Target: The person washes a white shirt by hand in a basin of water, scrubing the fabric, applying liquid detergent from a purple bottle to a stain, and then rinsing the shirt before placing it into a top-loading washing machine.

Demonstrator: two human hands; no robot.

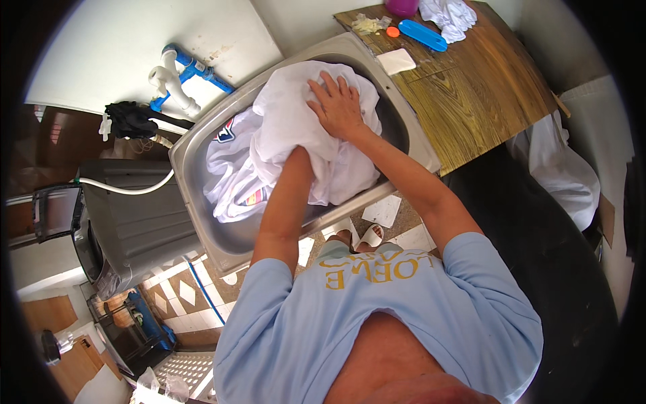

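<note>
White cloth (282,108), bunched into a large heap, fills much of the metal sink basin (195,155). My right hand (338,108) lies on top of the heap, fingers spread and pressing against the fabric. From the near side my left forearm (286,202) goes in under a fold, and the cloth hides my left hand and its fingers. Beside the heap, on the left of the basin, lies more white fabric (232,155) with coloured patches on it.
Right of the sink, a wood-patterned counter (471,101) carries a blue brush-like piece (422,35), an orange cap (393,31), a cream block (397,61) and a crumpled white cloth (449,17). White and blue pipes (176,77) stand behind; a grey bin (138,219) is at left.
</note>
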